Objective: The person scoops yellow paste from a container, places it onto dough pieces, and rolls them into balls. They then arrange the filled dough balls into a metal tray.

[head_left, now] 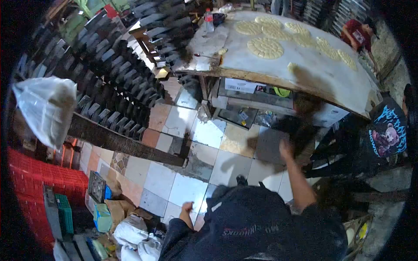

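My left hand (187,212) hangs low beside my dark shirt (252,226), over the tiled floor. It looks small and foreshortened, and its fingers are not clear enough to read. My right hand (286,149) reaches forward, smeared by motion, in front of the worktable (244,65); no held thing can be made out in it. On that table's pale floured top lie several flat rounds of dough (265,48), scored into wedge-like pieces. A small loose piece of dough (292,66) sits near the front edge.
Stacked dark racks (100,65) fill the left, with a wooden beam (126,141) below. Red crates (48,174) and white bags (133,230) stand lower left. A bottle (209,21) is on the table. One person in red (359,37) is at the far right; another in black (387,130) is nearer.
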`<action>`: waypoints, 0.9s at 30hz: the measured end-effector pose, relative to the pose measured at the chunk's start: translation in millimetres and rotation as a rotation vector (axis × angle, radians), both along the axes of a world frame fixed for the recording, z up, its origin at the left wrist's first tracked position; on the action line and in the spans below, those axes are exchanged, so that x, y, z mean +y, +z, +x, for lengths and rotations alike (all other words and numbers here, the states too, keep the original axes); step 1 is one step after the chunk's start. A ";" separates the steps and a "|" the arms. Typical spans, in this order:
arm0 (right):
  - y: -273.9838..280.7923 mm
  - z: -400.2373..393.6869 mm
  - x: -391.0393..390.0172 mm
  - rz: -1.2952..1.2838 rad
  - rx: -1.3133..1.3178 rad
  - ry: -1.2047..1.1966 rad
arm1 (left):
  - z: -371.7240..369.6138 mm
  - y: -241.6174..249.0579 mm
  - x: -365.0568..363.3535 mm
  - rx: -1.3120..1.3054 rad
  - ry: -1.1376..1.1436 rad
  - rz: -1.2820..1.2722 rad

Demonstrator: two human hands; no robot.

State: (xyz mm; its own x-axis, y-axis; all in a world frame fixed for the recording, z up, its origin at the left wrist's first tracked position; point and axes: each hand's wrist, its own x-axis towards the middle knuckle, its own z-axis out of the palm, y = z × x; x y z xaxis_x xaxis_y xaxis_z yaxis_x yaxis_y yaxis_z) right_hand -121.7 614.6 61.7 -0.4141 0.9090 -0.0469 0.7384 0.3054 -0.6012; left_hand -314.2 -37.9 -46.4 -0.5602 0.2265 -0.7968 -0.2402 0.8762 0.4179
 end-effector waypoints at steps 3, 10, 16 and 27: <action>144.0 -155.7 75.7 0.475 0.419 0.322 | -67.3 26.3 39.0 0.005 0.600 0.121; 259.0 -374.1 180.4 1.023 0.531 0.430 | -153.1 6.7 124.6 0.106 0.726 0.258; 107.9 -394.6 247.5 0.914 0.065 0.455 | -152.8 -41.2 138.9 -0.171 0.345 0.237; 113.0 -393.3 225.8 0.824 -0.133 0.379 | -412.7 -93.9 182.9 0.368 -0.070 0.210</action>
